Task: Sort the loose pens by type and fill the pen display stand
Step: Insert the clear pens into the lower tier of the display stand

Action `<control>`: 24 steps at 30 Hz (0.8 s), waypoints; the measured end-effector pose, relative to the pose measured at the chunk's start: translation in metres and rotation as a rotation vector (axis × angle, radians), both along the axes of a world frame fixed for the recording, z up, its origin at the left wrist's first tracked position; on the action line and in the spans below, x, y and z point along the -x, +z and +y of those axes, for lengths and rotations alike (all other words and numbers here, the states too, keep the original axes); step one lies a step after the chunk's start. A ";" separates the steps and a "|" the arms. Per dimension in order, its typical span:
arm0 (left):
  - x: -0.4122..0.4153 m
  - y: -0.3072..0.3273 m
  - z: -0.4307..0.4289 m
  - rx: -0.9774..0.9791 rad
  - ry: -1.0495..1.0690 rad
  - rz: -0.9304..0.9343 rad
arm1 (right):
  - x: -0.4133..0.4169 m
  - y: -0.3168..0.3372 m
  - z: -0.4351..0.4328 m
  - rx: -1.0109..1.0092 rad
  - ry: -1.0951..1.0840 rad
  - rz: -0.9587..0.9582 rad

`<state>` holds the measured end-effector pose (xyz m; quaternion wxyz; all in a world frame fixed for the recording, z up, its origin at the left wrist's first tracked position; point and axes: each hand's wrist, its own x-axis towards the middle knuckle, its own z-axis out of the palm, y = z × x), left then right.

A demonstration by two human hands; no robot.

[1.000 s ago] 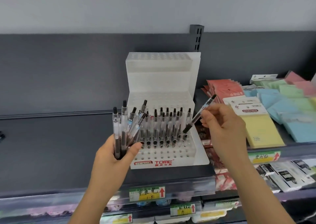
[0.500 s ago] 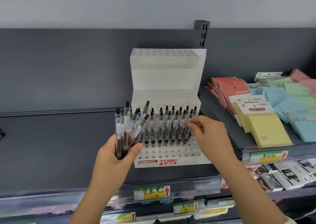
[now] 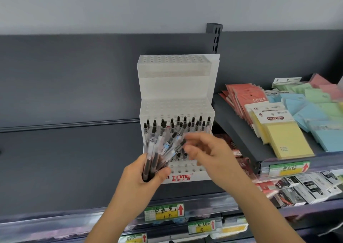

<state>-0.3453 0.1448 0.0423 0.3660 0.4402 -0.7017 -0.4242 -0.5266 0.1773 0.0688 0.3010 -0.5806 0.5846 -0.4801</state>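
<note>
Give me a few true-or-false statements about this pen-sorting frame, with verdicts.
1. The left hand holds a bundle of pens in its grip. True.
2. The top tier of the pen display stand is full of pens. False: its holes are empty; pens stand only in the lowest tier.
3. The right hand has its fingertips at the bundle's upper ends. True, though blur hides whether it pinches a pen.
4. The yellow sticky notes lie left of the stand. False: they lie to its right.
</note>
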 end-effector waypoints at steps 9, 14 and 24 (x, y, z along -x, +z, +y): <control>0.002 -0.003 0.003 0.025 -0.018 -0.025 | -0.011 -0.011 0.011 0.008 0.047 -0.275; -0.002 -0.002 0.000 0.009 0.114 0.099 | 0.019 -0.003 0.013 0.136 -0.292 -0.249; -0.005 -0.004 -0.003 0.039 0.165 0.102 | 0.041 -0.009 -0.003 0.272 -0.507 0.221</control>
